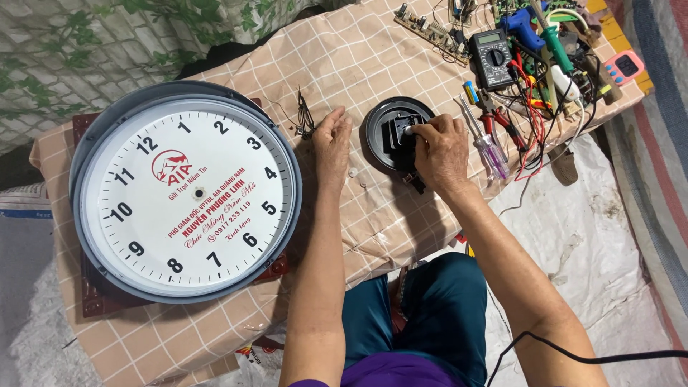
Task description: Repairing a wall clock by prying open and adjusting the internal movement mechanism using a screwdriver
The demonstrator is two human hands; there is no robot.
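1. The surface (373, 64), covered in a peach checked cloth, runs from the lower left to the upper right of the frame.
2. A large round clock (185, 192) with a grey rim and white face lies flat at the left of the frame. It shows numbers and red print but carries no hands on its face.
3. A dark round disc (380, 140) lies at the upper middle of the frame, well apart from the clock.
4. The right hand (441, 150) rests over the disc. Its grip is closed on the small black boxy clock movement (401, 136) that sits on the disc, fingertips at the movement's top.
5. The left hand (332, 143) lies flat on the cloth between the clock and the disc, palm down, fingers loose, grip released and empty.
6. A black multimeter (493, 57) lies in the upper right of the frame, amid tangled wires.
7. A blue glue gun (522, 27) and a green-handled tool (555, 46) lie just right of the multimeter.
8. A clear-handled screwdriver (491, 152) and red-handled pliers (502, 122) lie just right of the right hand.
9. A thin bundle of dark wire (306, 118) lies just above the left hand, near the clock's rim.
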